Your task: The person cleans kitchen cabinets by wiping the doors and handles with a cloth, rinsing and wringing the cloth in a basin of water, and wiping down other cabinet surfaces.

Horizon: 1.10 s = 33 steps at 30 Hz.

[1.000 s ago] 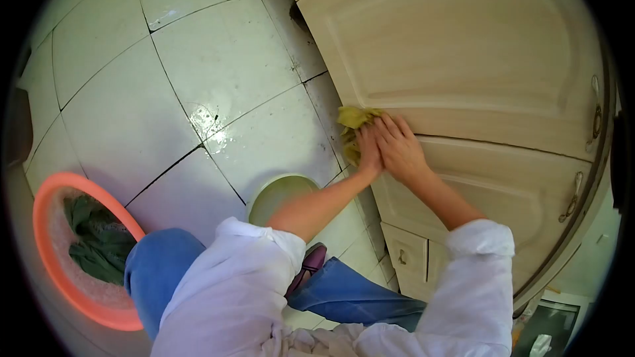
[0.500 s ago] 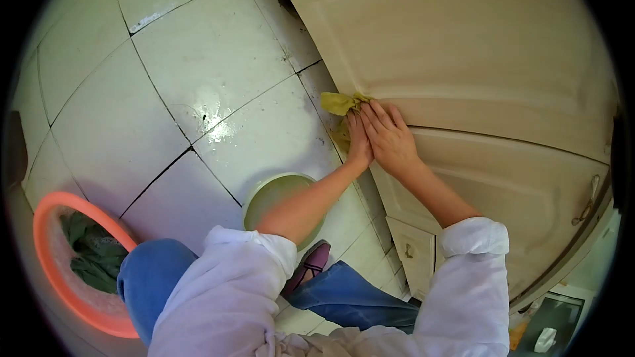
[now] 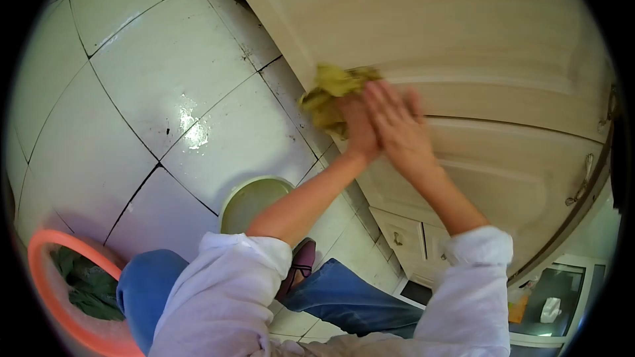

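Observation:
A crumpled yellow-green cloth (image 3: 331,96) lies against the lower edge of the wooden cabinet door (image 3: 450,33). My left hand (image 3: 360,122) is closed on the cloth, its fingers partly hidden in the folds. Beside it, my right hand (image 3: 400,122) presses on the cloth's right end with fingertips, palm toward the cabinet; it is slightly blurred. The two hands touch each other.
A pale green basin (image 3: 254,201) stands on the tiled floor (image 3: 172,59) beneath my left forearm. At the lower left is an orange-rimmed tub (image 3: 40,277) with dark green fabric (image 3: 92,287) in it. Metal handles (image 3: 582,182) stick out from the cabinet. Water shines on the tiles.
Both hands and the cloth have moved up and a little along the cabinet edge, and more of the cloth is bunched up in view. The camera view has shifted too.

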Each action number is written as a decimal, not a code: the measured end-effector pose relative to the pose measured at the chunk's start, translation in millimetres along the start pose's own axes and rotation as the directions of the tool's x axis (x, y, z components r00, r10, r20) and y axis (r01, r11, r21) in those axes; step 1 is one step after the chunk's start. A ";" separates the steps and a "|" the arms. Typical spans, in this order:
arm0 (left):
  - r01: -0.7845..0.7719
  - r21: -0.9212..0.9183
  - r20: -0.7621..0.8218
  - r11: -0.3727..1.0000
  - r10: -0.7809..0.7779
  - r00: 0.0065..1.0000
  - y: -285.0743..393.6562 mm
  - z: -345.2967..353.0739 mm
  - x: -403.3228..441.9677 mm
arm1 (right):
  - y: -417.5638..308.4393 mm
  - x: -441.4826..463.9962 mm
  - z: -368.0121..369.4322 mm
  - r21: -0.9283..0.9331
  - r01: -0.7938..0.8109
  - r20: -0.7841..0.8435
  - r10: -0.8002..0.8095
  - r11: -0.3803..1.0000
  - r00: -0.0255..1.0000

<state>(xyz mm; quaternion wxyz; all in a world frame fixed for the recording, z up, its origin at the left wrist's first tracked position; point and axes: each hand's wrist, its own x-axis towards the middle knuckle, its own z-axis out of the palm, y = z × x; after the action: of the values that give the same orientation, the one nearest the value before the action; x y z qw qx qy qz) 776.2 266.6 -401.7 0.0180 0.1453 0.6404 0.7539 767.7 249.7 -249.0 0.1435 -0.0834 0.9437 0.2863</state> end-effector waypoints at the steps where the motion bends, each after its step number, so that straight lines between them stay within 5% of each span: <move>1: -0.062 0.004 0.031 0.998 0.062 0.998 28.8 0.9 9.8 | 9.4 -12.2 -18.8 -0.108 -0.070 0.012 0.071 0.992 0.997; 3: -0.156 -0.019 0.010 0.988 0.157 0.988 97.3 -3.0 30.2 | 29.7 -47.5 -46.6 -0.261 -0.211 -0.097 0.192 0.942 0.977; 4: -0.004 -0.208 0.367 0.978 0.082 0.927 130.9 -18.2 52.4 | 39.3 -66.0 -56.3 -0.298 -0.287 -0.208 0.232 0.910 0.950; 6: -0.347 -0.259 0.110 0.901 0.384 0.917 165.7 -3.6 51.8 | 49.6 -87.0 -75.5 -0.322 -0.468 -0.340 0.361 0.823 0.868; 9: -0.461 -0.191 -0.108 0.867 0.448 0.887 163.7 6.3 59.1 | 47.5 -84.2 -70.0 -0.212 -0.420 -0.388 0.319 0.882 0.865; 14: -0.260 0.021 0.141 0.965 0.255 0.957 71.5 -10.5 43.8 | 18.5 -66.1 -23.8 -0.065 -0.372 -0.055 0.369 0.926 0.928; 15: -0.218 0.018 0.014 0.976 0.218 0.976 48.3 -11.5 31.4 | 8.0 -52.4 -3.4 0.022 -0.328 -0.108 0.329 0.944 0.938; 16: -0.185 0.144 0.102 0.972 0.172 0.980 21.1 -10.2 25.0 | 2.5 -40.1 10.3 0.135 -0.245 -0.077 0.256 0.960 0.964; 17: -0.170 0.176 0.193 0.970 0.135 0.972 0.9 -16.4 17.6 | -8.7 -26.0 20.8 0.059 -0.175 -0.147 0.182 0.983 0.972; 19: -0.115 0.342 0.123 0.933 0.077 0.989 -63.9 -1.9 -5.2 | -24.9 -7.9 40.2 -0.067 -0.091 -0.171 0.078 0.994 0.982; 22: -0.058 0.214 -0.017 0.975 0.063 0.998 -84.1 14.4 -10.1 | -23.1 -4.0 39.9 -0.041 -0.021 -0.134 0.015 0.999 0.991; 26: -0.309 0.219 0.200 0.926 0.267 0.943 -0.9 -4.2 8.4 | 6.6 -44.8 -11.9 -0.153 -0.051 -0.207 0.019 0.987 0.978; 28: -0.417 0.205 0.163 0.886 0.389 0.907 68.3 -6.4 23.9 | 31.6 -85.7 -49.9 -0.037 -0.155 -0.316 0.136 0.987 0.939; 33: -0.711 0.190 0.138 0.677 0.698 0.702 203.3 12.3 50.8 | 81.7 -162.5 -110.7 -0.108 -0.317 -0.510 0.222 0.942 0.831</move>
<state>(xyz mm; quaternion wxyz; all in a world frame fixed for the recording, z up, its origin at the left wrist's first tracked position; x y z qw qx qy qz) 762.9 252.8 -192.6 -0.2731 0.4018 0.6164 0.6196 877.0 266.7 -67.1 -0.1510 -0.0321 0.9197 0.3609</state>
